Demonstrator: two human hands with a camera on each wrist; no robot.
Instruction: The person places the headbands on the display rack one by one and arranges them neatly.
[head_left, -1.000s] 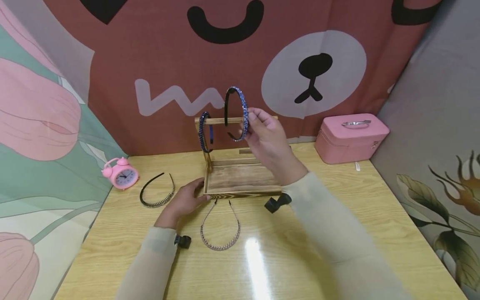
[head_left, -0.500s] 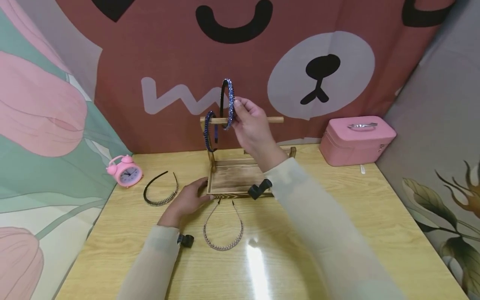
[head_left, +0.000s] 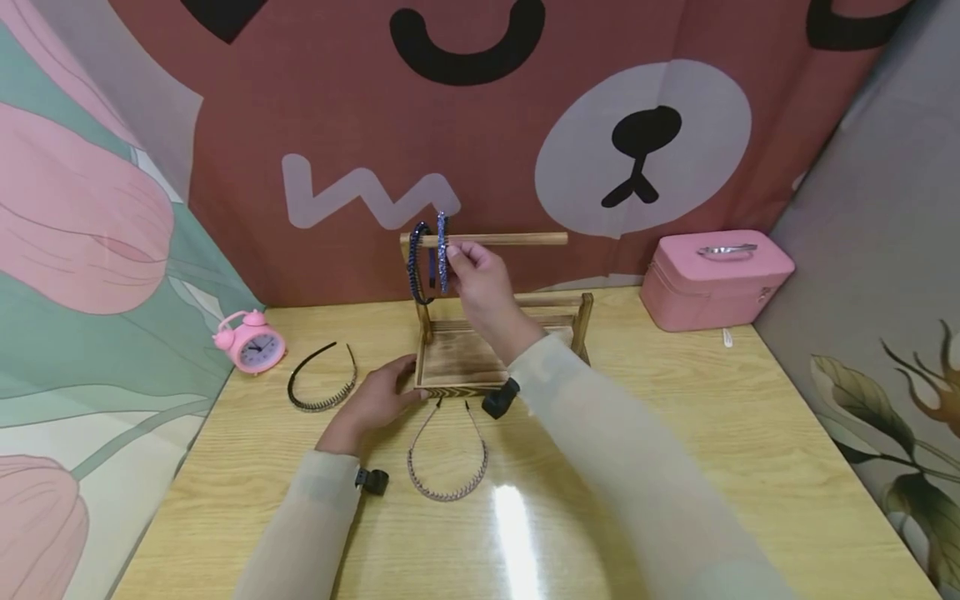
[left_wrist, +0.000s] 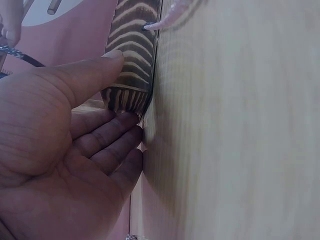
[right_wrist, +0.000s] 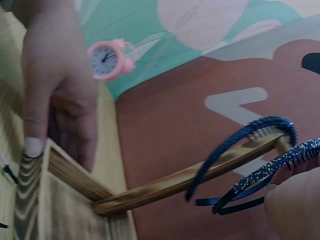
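My right hand point(head_left: 483, 283) pinches a glittery blue headband point(head_left: 442, 254) at its right side. That headband hangs around the horizontal rod point(head_left: 517, 239) of a wooden display rack point(head_left: 457, 352), near the rod's left end. Just left of it, a dark blue toothed headband point(head_left: 413, 267) hangs on the same rod. At the rack's front left corner, my left hand point(head_left: 375, 404) grips the tray edge. In the left wrist view its thumb lies on the striped front board point(left_wrist: 132, 50), with the fingers around the side. The right wrist view shows the glitter headband's ends point(right_wrist: 222, 205) pointing away from the right hand.
On the table, a black headband with a beaded band point(head_left: 322, 404) lies left of the left hand. A pale pink headband point(head_left: 447, 495) lies before the rack. A pink alarm clock point(head_left: 255, 346) stands at the left; a pink case point(head_left: 712, 283) sits back right, beside a small white clip point(head_left: 727, 337).
My right hand has moved left and down, bringing the glitter headband along the rod, close to the dark blue one. The left hand stays at the rack's corner.
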